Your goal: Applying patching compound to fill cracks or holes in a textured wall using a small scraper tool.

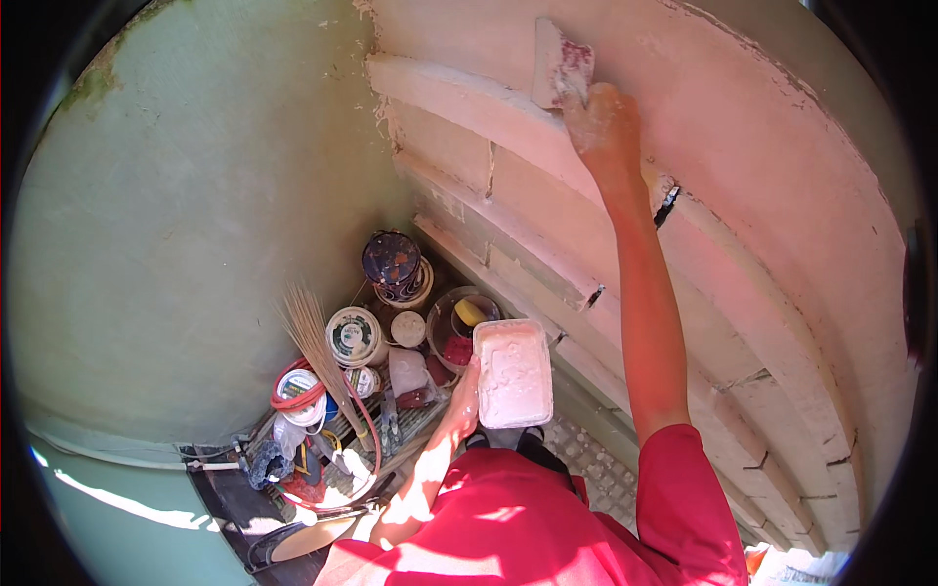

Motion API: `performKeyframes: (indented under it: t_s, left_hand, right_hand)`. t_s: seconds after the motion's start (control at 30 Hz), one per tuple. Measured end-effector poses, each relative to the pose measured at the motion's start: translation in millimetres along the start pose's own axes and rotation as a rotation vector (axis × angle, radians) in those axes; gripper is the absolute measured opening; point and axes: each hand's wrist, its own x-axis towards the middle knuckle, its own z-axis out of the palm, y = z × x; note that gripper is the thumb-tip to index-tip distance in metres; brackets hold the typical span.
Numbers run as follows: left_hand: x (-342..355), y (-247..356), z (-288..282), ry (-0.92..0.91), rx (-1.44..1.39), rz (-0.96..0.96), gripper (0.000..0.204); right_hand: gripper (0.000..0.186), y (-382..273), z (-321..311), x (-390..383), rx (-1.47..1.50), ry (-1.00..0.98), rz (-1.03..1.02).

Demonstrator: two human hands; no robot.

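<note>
My right hand (604, 122) is raised to the upper part of the pink wall (703, 117), closed around a putty knife (561, 64). Its wide, flat blade is smeared with pale and reddish-pink paste and lies against or very near the wall, just above a protruding pink ledge (469, 98). Low at my waist, my left hand (465, 393) grips the left side of a rectangular plastic tub (513, 376). Thick pale-pink paste coats the inside of this tub. The fingers under it are mostly hidden.
A greenish wall (186, 215) meets the pink one in a corner. Below stand a dark spattered bucket (392, 262), a lidded white bucket (354, 337), a clear basin (438, 322) with a yellow sponge (470, 313), a stick broom (318, 327) and a red hose (375, 430).
</note>
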Motion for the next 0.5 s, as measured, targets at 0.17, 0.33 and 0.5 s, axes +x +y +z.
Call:
performKeyframes:
  t_s: [0.17, 0.33, 0.5]
  left_hand:
    - [-4, 2, -4, 0.004, -0.016, 0.016, 0.070]
    - [-6, 6, -8, -0.023, 0.017, 0.071, 0.067]
    - [-4, 10, -10, -0.044, 0.019, 0.089, 0.066]
  right_hand:
    - [0.036, 19, -28, -19, -0.168, 0.092, 0.101]
    - [0.034, 45, -74, -42, -0.291, 0.157, 0.020]
    - [0.033, 21, -84, -49, -0.172, 0.052, -0.014]
